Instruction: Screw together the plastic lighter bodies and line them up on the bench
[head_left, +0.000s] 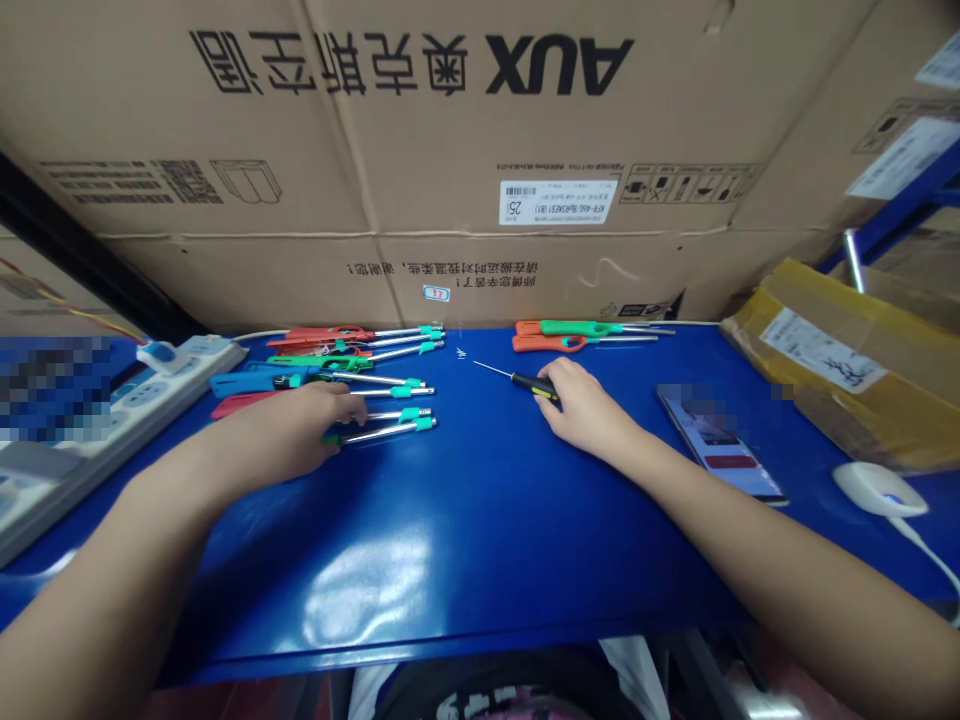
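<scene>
My left hand (304,425) is over the near end of a row of long-nosed lighters, its fingers curled round the handle of a lighter (390,432). That handle is mostly hidden under the palm; its metal tube with a teal sleeve points right. Beyond the hand lie several more lighters with red, green and blue handles, among them a blue lighter (244,383) and a green lighter (319,363). My right hand (581,405) grips a thin screwdriver (525,382) by its black and yellow handle, the tip pointing left above the blue table.
Several orange and green lighters (551,343) lie at the back, by a large cardboard box (420,200). Small white bits (460,353) lie between the groups. A power strip (135,400) runs along the left. Right are a phone (724,450), a white device (879,489) and a taped parcel (847,370).
</scene>
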